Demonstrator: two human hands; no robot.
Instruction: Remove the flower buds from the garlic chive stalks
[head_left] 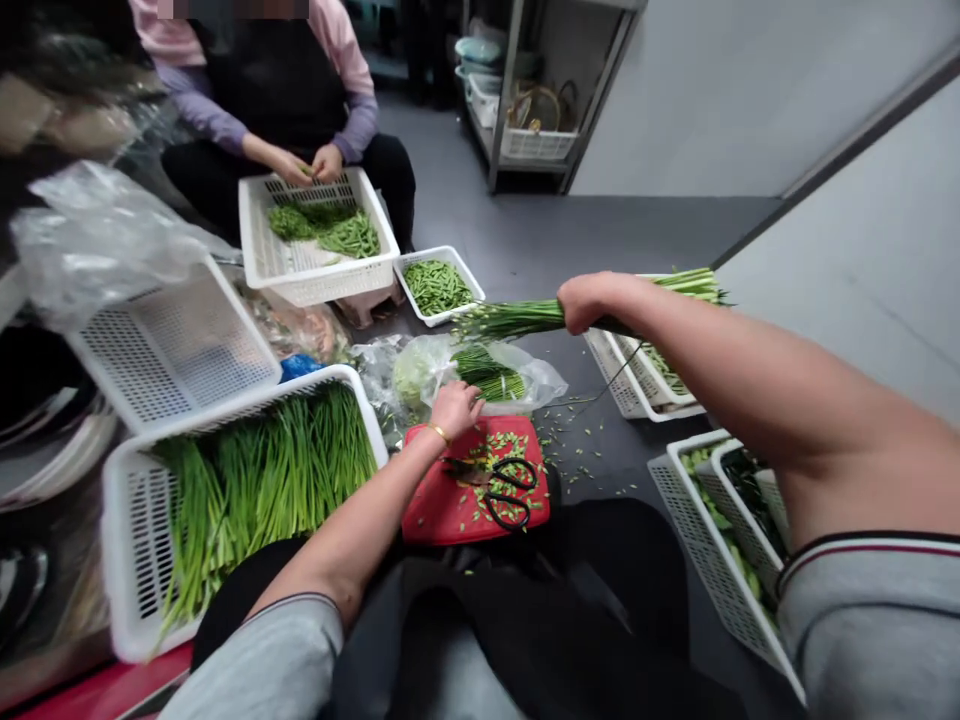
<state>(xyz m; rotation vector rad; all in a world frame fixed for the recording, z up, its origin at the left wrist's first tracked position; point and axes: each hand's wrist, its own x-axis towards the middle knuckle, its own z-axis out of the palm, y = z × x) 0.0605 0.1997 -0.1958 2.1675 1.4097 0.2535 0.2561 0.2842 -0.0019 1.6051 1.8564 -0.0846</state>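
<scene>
My right hand (589,302) is closed around a long bunch of flowering chive stems (517,318), held level above the floor with the budded tips pointing left. My left hand (456,408), fingers partly spread, reaches over the far edge of a red stool (427,500), close to a clear plastic bag (541,380). More green stems (491,375) lie in that bag. Black-handled scissors (510,492) rest on the stool among scattered cut buds (480,510). The left fingertips are partly hidden by the hand.
At left stands a white basket (112,560) of long green chives (270,490). Opposite, a co-worker's hands (307,165) work above another basket (322,285). A small tray (480,295) holds cut green pieces. Stacked vegetable baskets (705,540) line the right; a metal shelf (510,100) stands behind.
</scene>
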